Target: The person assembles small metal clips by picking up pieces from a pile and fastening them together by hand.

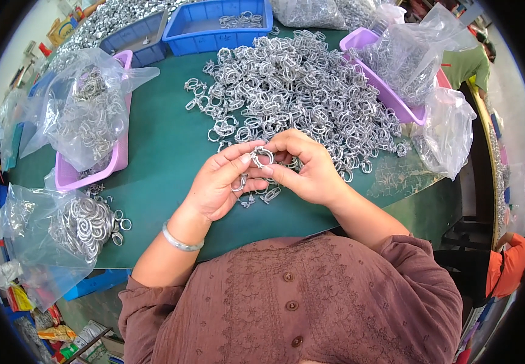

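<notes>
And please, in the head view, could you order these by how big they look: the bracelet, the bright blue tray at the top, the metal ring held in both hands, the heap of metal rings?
Largest to smallest:
1. Heap of metal rings
2. Bright blue tray
3. Bracelet
4. Held metal ring

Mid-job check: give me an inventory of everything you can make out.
Ring: 1, silver, between both hands
Pile: countless rings, silver-grey, mid-table
Flat rings: many, silver, left
Table: 1, green, beneath
Blue bins: 2, one darker, far side
Purple bins: 2, left and far right
Bags: several, clear, left, right, far side
Shiny heap: 1, silver, far left
Packets: several, mixed, lower left
Co-workers: 2, orange and green clothing, right
Bracelet: 1, pale, left wrist
Top: 1, brown, lower centre
Left hand, right hand: 2, bare, centre
</notes>
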`<state>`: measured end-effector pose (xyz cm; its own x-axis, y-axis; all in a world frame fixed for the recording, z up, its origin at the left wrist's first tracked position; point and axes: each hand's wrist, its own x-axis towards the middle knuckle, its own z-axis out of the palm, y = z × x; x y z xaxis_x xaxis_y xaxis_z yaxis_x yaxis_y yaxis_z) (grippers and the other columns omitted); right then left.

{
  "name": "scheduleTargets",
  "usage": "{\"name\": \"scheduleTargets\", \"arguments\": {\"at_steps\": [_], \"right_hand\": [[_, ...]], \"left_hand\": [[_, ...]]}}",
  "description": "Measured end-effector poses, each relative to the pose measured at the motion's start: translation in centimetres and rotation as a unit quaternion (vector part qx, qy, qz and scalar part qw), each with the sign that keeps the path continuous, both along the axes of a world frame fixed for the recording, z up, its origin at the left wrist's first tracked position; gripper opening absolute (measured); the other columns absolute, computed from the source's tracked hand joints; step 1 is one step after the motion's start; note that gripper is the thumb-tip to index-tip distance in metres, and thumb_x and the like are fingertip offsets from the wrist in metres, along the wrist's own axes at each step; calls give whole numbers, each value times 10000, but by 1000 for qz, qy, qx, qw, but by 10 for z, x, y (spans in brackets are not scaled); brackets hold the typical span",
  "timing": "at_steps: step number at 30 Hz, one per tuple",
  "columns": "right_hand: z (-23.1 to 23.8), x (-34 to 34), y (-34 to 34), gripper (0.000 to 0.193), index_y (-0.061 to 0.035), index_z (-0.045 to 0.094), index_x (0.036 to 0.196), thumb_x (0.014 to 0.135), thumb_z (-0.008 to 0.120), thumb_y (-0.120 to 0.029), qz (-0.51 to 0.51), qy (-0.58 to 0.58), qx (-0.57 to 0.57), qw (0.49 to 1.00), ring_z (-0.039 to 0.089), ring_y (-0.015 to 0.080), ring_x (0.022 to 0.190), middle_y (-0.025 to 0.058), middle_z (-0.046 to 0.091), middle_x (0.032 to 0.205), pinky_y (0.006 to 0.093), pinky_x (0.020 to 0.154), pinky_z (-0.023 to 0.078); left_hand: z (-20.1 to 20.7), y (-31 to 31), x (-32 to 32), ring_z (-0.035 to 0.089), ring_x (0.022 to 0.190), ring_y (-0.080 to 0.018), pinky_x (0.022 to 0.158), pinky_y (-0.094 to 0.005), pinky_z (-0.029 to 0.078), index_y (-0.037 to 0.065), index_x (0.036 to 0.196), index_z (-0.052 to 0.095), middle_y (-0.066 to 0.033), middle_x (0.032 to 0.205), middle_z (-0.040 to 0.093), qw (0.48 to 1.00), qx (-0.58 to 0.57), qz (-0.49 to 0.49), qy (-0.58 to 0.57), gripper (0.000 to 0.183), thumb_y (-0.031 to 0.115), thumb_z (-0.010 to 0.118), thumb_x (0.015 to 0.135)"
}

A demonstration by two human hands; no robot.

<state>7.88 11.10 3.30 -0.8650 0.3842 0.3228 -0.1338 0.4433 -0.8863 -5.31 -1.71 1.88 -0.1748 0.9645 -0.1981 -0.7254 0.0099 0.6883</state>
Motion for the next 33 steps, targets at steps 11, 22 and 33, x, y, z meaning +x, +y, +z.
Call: {"name": "scheduleTargets", "arguments": {"at_steps": [11,22,33], "right_hand": [[2,3,-5,214,-21,584,932,726,634,-49,-4,4,15,1000,530,127,715,63,548,887,240,607,443],[1,4,-8,212,-1,559,928,724,613,-6,-14,1,13,1000,512,114,727,61,539,886,235,655,424],[-5,5,-10,122,-11,507,850,763,553,60,-4,-12,-111,994,506,96,794,46,528,873,239,699,427]], "left_hand": [[-7,-1,-3,599,871,-193,725,-297,514,18,1169,476,-102,990,587,999,21,-23,-26,299,147,434,903],[-5,0,1,610,818,-181,684,-284,535,-14,1145,470,-104,957,590,1000,5,-12,-11,303,153,454,892],[-7,-1,3,600,821,-166,695,-273,504,24,1112,513,-85,949,597,999,17,-24,29,261,151,482,887]]}}
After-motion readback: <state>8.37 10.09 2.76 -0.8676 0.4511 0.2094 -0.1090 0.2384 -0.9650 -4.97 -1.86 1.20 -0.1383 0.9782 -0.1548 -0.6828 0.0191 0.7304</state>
